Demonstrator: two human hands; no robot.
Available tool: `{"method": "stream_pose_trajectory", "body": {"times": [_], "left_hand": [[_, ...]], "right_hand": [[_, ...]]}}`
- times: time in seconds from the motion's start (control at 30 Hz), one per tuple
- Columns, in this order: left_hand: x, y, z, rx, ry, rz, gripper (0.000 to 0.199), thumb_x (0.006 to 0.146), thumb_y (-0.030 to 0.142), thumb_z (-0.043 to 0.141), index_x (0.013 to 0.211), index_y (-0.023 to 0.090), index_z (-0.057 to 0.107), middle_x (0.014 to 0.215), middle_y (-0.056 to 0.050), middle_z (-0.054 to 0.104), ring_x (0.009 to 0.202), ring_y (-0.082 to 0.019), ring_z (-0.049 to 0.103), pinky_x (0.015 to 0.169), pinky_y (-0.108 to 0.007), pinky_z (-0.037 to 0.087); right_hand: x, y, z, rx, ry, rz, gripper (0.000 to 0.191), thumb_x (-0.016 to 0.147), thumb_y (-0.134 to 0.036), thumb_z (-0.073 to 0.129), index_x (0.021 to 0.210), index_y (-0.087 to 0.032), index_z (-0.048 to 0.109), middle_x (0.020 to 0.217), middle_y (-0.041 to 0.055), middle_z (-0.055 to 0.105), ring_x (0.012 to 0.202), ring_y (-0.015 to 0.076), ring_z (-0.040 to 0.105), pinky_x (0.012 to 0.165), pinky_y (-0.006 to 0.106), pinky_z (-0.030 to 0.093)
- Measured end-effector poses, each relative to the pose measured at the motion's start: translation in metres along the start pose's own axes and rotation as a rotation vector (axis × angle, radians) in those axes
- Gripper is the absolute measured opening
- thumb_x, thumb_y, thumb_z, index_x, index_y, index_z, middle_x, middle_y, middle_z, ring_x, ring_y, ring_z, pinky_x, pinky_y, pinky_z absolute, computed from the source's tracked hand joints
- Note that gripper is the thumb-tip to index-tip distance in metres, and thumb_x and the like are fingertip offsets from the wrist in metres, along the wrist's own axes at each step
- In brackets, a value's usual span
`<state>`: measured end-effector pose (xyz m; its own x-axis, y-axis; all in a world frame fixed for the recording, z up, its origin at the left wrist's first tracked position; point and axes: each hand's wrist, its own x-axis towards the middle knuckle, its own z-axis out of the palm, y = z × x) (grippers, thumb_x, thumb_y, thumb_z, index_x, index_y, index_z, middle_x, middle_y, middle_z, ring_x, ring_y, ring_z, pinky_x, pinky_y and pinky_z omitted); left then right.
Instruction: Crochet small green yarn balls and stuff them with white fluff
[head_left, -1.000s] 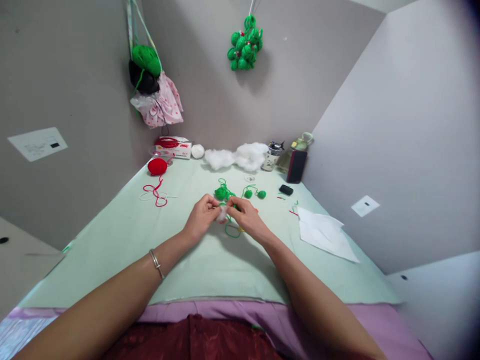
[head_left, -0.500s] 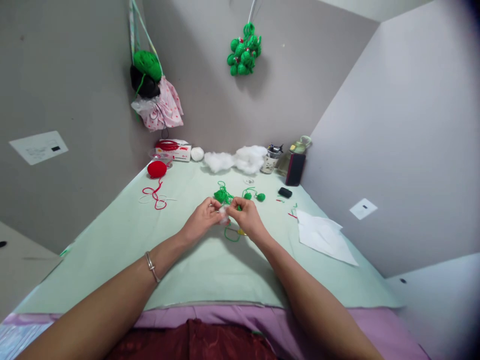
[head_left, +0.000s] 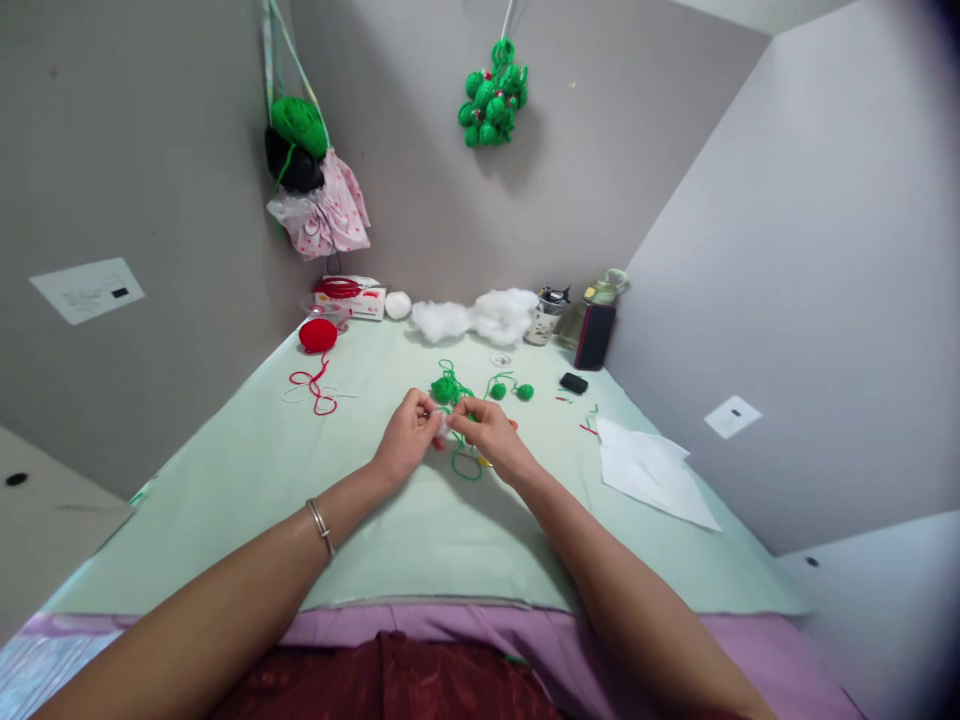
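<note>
My feed shows soft, fairly bright indoor light, its source out of view. The right wall (head_left: 817, 230) reads paler than the duller grey left wall (head_left: 150, 190). A faint shadow sits behind the hanging green bundle (head_left: 493, 105); another spreads over the bench (head_left: 352, 575) beside the right arm (head_left: 600, 535). The fluff pile (head_left: 504, 318) looks nearly washed out. My lens stretches the left arm (head_left: 217, 600) toward its corner, and darkness rounds off the upper right. The white tuft (head_left: 443, 427) between the left hand (head_left: 407, 438) and right hand (head_left: 493, 437) is blurry.
</note>
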<state>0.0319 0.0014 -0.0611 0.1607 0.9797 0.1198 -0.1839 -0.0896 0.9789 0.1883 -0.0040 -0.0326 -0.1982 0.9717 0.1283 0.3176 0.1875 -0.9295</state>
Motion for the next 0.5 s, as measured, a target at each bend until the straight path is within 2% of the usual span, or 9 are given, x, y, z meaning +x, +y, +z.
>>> {"method": "stream_pose_trajectory", "body": {"times": [0.17,0.3,0.4,0.5], "left_hand": [[-0.003,0.007,-0.003,-0.067,-0.067,-0.048,0.028,0.079,0.038,0.072,0.081,0.020,0.051,0.064,0.005,0.062,0.060,-0.015,0.065,0.065,-0.033,0.061],[-0.004,0.012,-0.005,-0.113,-0.095,-0.060,0.036,0.079,0.049,0.073,0.079,0.019,0.052,0.072,0.004,0.061,0.070,-0.015,0.065,0.071,-0.036,0.063],[-0.003,0.011,-0.006,-0.098,-0.104,-0.072,0.041,0.070,0.044,0.083,0.081,0.019,0.053,0.073,0.004,0.065,0.068,-0.015,0.068,0.073,-0.035,0.062],[-0.002,0.008,-0.006,-0.063,-0.090,-0.070,0.041,0.068,0.039,0.085,0.081,0.019,0.052,0.071,0.003,0.067,0.064,-0.015,0.070,0.071,-0.034,0.062]], "right_hand": [[0.003,0.005,0.004,-0.125,0.105,-0.042,0.018,0.069,-0.031,0.058,0.059,-0.022,0.045,0.057,-0.0054,0.043,0.060,0.0125,0.036,0.060,0.028,0.028],[0.002,0.004,0.003,-0.213,0.183,-0.045,0.014,0.069,-0.027,0.057,0.062,-0.022,0.046,0.055,-0.0066,0.041,0.057,0.0123,0.033,0.059,0.029,0.024],[0.001,0.001,-0.001,-0.236,0.158,-0.057,0.016,0.071,-0.029,0.056,0.062,-0.023,0.045,0.055,-0.0064,0.040,0.057,0.0125,0.034,0.059,0.028,0.024],[-0.002,-0.005,-0.005,-0.242,0.087,-0.092,0.017,0.075,-0.032,0.055,0.064,-0.022,0.046,0.058,-0.0056,0.042,0.058,0.0130,0.036,0.059,0.028,0.026]]}}
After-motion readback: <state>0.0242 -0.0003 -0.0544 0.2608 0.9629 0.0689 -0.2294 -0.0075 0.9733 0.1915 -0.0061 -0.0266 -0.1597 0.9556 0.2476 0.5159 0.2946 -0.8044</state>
